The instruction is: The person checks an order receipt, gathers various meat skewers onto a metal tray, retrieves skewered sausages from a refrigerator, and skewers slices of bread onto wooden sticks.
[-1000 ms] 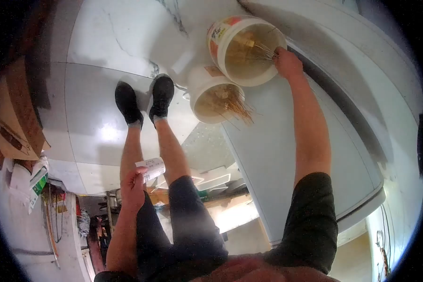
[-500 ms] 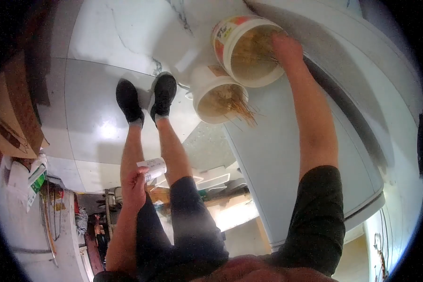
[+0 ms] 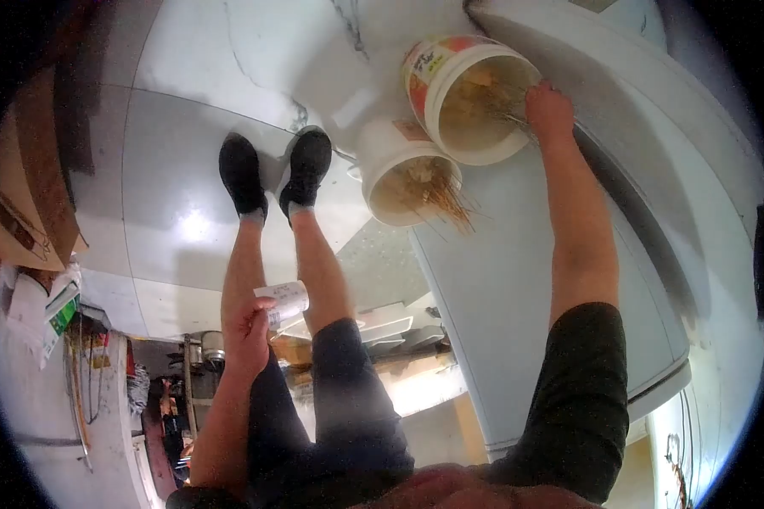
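Observation:
My left hand (image 3: 250, 335) is closed on a curled white paper slip (image 3: 284, 301) with printed lines, held above my legs. My right hand (image 3: 552, 112) is at the right rim of a large white bucket (image 3: 440, 114) with a red and yellow label. Its fingers are closed round a few thin skewers (image 3: 509, 112) that point into the bucket; their far ends are hard to make out. Beside it, a smaller white bucket (image 3: 382, 146) holds a bunch of thin brown skewers (image 3: 450, 204) sticking out over its rim.
Under the right arm lies a broad pale grey surface (image 3: 518, 280) with a raised edge. My black shoes (image 3: 307, 165) stand on the light tiled floor (image 3: 174, 170). A cardboard box (image 3: 34, 178) is at the left, with cluttered shelves (image 3: 182, 382) lower down.
My right hand has drawn back slightly from the large bucket's inside to its rim, with thin skewers in it. The paper slip has turned a little. The whole view has shifted slightly.

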Available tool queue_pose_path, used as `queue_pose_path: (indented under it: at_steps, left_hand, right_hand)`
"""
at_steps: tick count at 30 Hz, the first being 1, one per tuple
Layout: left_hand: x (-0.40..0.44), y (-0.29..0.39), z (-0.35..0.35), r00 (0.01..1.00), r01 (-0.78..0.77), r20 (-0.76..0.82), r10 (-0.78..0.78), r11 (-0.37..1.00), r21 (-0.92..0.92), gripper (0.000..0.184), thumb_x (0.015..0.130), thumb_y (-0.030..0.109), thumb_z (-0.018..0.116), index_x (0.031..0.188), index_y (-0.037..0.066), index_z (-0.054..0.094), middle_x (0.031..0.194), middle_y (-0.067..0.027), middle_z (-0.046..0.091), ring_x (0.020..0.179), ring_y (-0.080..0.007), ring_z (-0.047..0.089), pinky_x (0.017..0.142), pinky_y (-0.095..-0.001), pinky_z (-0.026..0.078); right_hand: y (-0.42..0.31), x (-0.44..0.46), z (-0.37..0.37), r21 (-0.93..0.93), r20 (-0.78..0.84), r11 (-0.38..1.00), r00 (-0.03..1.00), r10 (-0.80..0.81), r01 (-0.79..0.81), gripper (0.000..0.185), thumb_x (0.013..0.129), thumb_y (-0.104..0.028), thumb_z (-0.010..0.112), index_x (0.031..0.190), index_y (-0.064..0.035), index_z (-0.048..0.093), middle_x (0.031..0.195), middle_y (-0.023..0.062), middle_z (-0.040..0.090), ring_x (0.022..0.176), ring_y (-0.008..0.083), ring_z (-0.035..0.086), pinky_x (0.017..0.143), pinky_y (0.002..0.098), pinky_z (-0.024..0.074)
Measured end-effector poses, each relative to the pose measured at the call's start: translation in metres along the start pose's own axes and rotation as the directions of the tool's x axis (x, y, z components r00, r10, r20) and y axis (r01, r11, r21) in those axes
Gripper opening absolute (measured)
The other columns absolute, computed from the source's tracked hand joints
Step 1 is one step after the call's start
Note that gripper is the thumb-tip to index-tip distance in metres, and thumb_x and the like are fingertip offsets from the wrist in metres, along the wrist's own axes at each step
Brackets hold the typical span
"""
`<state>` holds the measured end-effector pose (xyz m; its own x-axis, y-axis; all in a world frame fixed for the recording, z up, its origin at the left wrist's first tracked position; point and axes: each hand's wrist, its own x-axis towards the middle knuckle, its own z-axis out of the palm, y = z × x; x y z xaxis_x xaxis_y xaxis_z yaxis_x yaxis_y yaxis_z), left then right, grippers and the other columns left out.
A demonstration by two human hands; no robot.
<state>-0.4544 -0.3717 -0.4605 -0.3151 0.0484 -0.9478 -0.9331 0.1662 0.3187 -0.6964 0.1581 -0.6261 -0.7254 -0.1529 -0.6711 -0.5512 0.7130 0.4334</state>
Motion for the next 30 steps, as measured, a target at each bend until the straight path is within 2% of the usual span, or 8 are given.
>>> queue_pose_path:
  at_steps: [3,6,10,13,17,21,27,30]
  left_hand:
    - [-0.001,0.007,-0.003,0.999,0.049,0.016,-0.049,0.999,0.005,0.02,0.092,-0.002,0.043,0.103,0.001,0.06,0.095,-0.0045,0.061,0.088,-0.0106,0.056,0.078,-0.024,0.043]
    - [-0.001,0.005,-0.003,0.999,0.021,0.027,-0.021,1.0,-0.009,0.02,0.092,-0.002,0.044,0.103,0.001,0.061,0.095,-0.0041,0.061,0.086,-0.0098,0.055,0.076,-0.0232,0.043]
    - [0.001,-0.003,-0.001,0.999,-0.048,-0.002,0.048,0.999,-0.019,0.019,0.092,-0.001,0.044,0.101,0.001,0.061,0.096,-0.0048,0.061,0.087,-0.0097,0.055,0.077,-0.0231,0.043]
    - [-0.002,0.006,-0.003,0.992,0.122,0.015,-0.123,0.992,0.028,0.018,0.092,0.0,0.044,0.101,-0.001,0.06,0.1,-0.0066,0.062,0.092,-0.0113,0.056,0.082,-0.0246,0.043]
    - [-0.004,0.002,0.0,0.997,-0.059,0.058,0.06,0.998,-0.026,0.019,0.093,0.001,0.045,0.102,0.001,0.061,0.101,-0.0071,0.062,0.094,-0.012,0.057,0.084,-0.0254,0.044]
    - [-0.009,0.018,0.004,0.999,-0.029,0.042,0.03,0.999,-0.013,0.02,0.093,0.001,0.045,0.104,0.003,0.061,0.102,-0.0067,0.062,0.094,-0.0119,0.056,0.083,-0.0252,0.044]
    - [-0.019,0.03,0.001,0.999,-0.02,0.03,0.021,0.999,-0.028,0.02,0.093,0.0,0.045,0.104,0.003,0.061,0.101,-0.007,0.063,0.093,-0.0126,0.057,0.082,-0.0255,0.044]
    - [-0.026,0.043,0.0,0.997,-0.073,0.014,0.073,0.997,-0.016,0.021,0.093,0.0,0.045,0.104,0.002,0.062,0.101,-0.0074,0.063,0.091,-0.0129,0.058,0.082,-0.0256,0.044]
  right_hand:
    - [-0.003,-0.009,0.006,0.114,-0.067,0.989,0.993,0.101,-0.093,0.013,0.081,-0.012,0.053,0.08,-0.0081,0.065,0.09,0.0147,0.066,0.079,0.0312,0.067,0.066,0.0421,0.0549]
    - [0.005,-0.007,0.005,0.113,0.149,0.986,0.983,0.104,-0.121,0.013,0.081,-0.012,0.054,0.08,-0.0079,0.065,0.086,0.0134,0.067,0.081,0.0305,0.067,0.067,0.0411,0.0549]
    - [0.011,-0.009,-0.007,0.066,0.087,0.996,0.995,0.046,-0.052,0.013,0.081,-0.012,0.055,0.084,-0.0076,0.066,0.088,0.0124,0.067,0.083,0.0305,0.067,0.069,0.041,0.0547]
    - [0.018,-0.015,-0.015,0.067,0.171,0.996,0.985,0.04,-0.052,0.015,0.081,-0.013,0.054,0.087,-0.0075,0.067,0.088,0.0123,0.067,0.083,0.0309,0.067,0.069,0.0413,0.0544]
    - [0.028,-0.019,-0.053,0.09,0.235,0.995,0.972,0.023,-0.045,0.016,0.082,-0.014,0.052,0.086,-0.0074,0.067,0.088,0.0133,0.066,0.083,0.0311,0.066,0.068,0.0419,0.054]
    - [0.033,-0.04,-0.055,0.146,0.209,0.982,0.974,0.087,-0.119,0.016,0.083,-0.013,0.05,0.083,-0.0073,0.065,0.086,0.0137,0.065,0.08,0.031,0.066,0.067,0.0428,0.0536]
    - [0.016,-0.098,-0.039,0.14,0.102,0.976,0.983,0.154,-0.167,0.015,0.084,-0.011,0.047,0.094,-0.0068,0.058,0.086,0.0135,0.065,0.08,0.0306,0.066,0.065,0.0433,0.0533]
    - [-0.001,-0.128,-0.04,0.284,0.263,0.916,0.942,0.209,-0.283,0.014,0.088,-0.014,0.045,0.095,-0.0057,0.054,0.087,0.0148,0.065,0.081,0.0303,0.065,0.065,0.0437,0.0524]
